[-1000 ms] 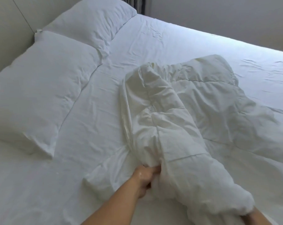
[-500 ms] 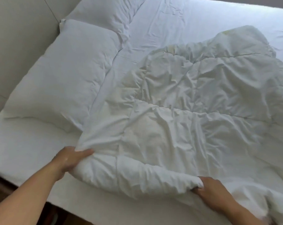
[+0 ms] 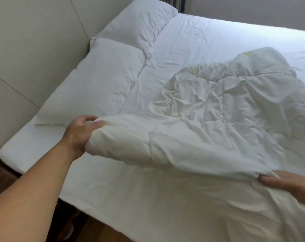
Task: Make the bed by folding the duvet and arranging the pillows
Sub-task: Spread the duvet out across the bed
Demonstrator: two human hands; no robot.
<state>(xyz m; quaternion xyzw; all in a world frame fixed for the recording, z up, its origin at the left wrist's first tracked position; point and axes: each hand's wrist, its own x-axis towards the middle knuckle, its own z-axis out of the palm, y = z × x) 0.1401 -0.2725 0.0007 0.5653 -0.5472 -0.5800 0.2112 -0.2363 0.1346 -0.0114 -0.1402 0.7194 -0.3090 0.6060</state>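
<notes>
Cream duvet (image 3: pixel 218 110) held at its near folded edge, lying on the right half of the bed (image 3: pixel 227 32).

The duvet is off-white, quilted and heavily creased, with faint yellowish marks near its far edge; its near edge is doubled over into a thick roll, and a flatter layer spreads below that towards the bed's near side. The left grip (image 3: pixel 80 135) is closed on the roll's left end, fingers curled over the top. The right grip (image 3: pixel 288 185), partly out of frame, pinches the fold's right end, where the creases converge. Two white pillows lie end to end against the pale panelled headboard (image 3: pixel 34 41): the near pillow (image 3: pixel 99 88) just left of the duvet, the far pillow (image 3: pixel 139 23) well apart from it. The white sheet is wrinkled. Wooden floor (image 3: pixel 104 229) shows below the mattress corner; a dark curtain (image 3: pixel 172 2) hangs beyond the far pillow.
</notes>
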